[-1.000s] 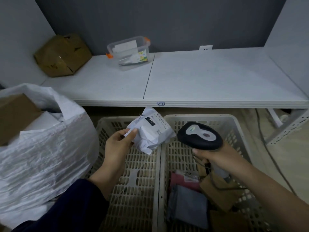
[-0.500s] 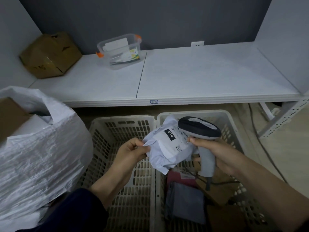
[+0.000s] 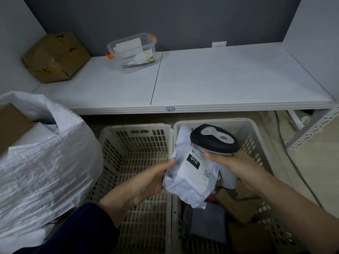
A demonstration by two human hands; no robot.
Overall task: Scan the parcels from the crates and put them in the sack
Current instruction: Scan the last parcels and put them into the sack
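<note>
Above the right crate [image 3: 256,129], your left hand [image 3: 146,182] grips the white parcel [image 3: 190,176] by its left edge; your right hand [image 3: 236,165] clasps the scanner [image 3: 214,138], touching the parcel's top.

A low white shelf [image 3: 220,79] spans a dim alcove, backed by a dark grey wall [image 3: 165,19] with a white socket [image 3: 219,44], flanked by pale side walls [image 3: 315,33], above a beige floor [image 3: 315,180].

Sack [image 3: 45,162] left of 2 crates [image 3: 139,162] (side-by-side).
</note>
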